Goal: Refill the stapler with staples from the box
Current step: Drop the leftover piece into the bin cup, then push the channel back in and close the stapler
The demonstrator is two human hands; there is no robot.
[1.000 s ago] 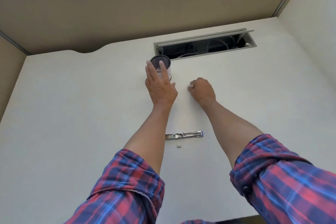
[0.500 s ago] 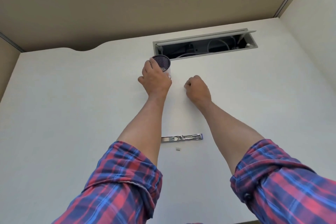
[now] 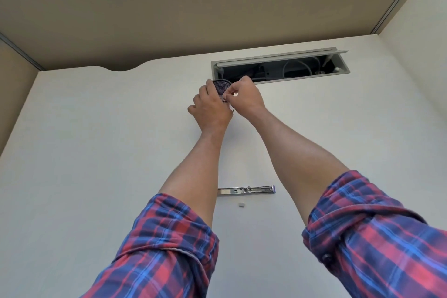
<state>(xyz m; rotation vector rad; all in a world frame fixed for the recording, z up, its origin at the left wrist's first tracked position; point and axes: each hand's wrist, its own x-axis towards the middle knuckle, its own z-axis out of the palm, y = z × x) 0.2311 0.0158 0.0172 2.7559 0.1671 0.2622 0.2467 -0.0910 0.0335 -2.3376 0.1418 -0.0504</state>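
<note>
Head view. Both arms, in rolled plaid sleeves (image 3: 167, 244), reach toward the upper centre of the frame over the pale worktop (image 3: 96, 152).

The left hand (image 3: 210, 109) has its fingers curled around the side of a dark mesh cup (image 3: 221, 86), which stands just in front of the open cable tray (image 3: 280, 65) recessed in the worktop. The right hand (image 3: 244, 94) is beside the left hand, touching it or nearly so. Its thumb and forefinger are pressed together in a pinch at the cup's rim; the item pinched is small and dark, and cannot be identified.

The stapler (image 3: 246, 190) lies flat on the worktop in the lower centre of the frame, between the two forearms, well apart from both hands. It appears as a long metal strip with a blue end on the right. A small white piece (image 3: 241, 205) lies on the worktop just below it, not touching it.

A staple box cannot be made out.
</note>
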